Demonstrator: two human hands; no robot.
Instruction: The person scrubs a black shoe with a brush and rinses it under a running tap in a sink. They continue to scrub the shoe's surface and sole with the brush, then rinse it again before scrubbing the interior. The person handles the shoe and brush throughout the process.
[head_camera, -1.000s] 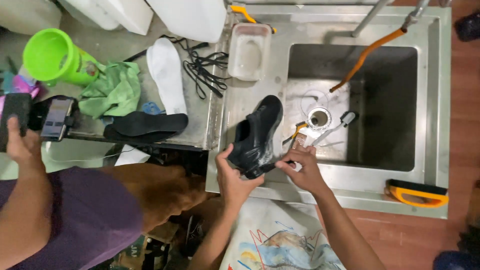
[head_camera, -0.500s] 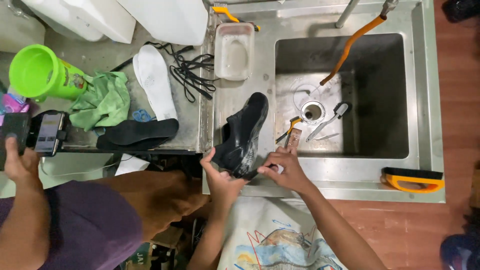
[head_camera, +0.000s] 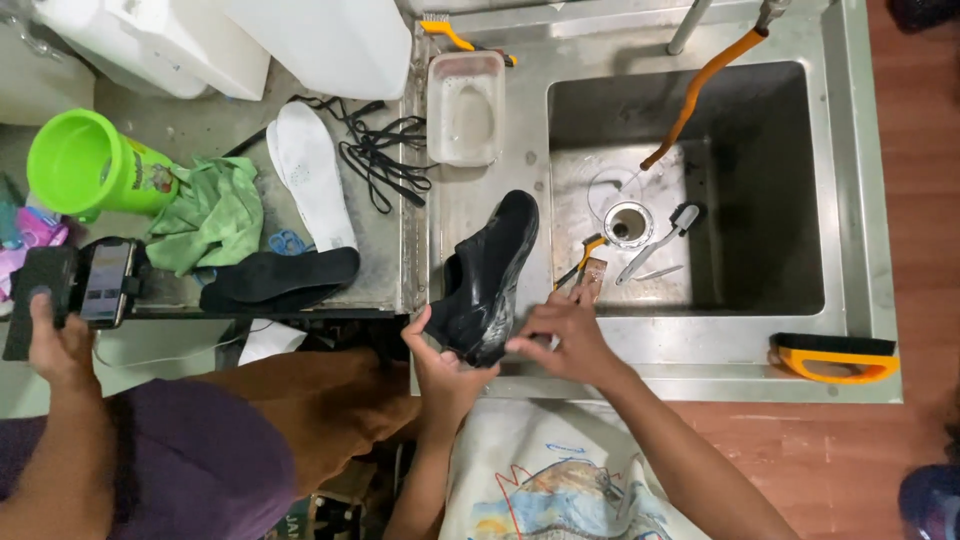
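A wet black shoe lies tilted on the steel sink counter, toe pointing away from me. My left hand grips its heel end from below. My right hand is closed at the shoe's heel side, fingers pinched on something small that I cannot make out. In the basin near the drain lie a small brush and a white-headed brush.
An orange hose hangs into the basin. A soapy tub, white insole, black laces, black insoles, green cloth and green cup lie left. An orange-handled brush sits at right. Another person's hand holds a phone.
My right hand has slid closer against the shoe's heel. The person at left has shifted the phone slightly. The view has drifted a little.
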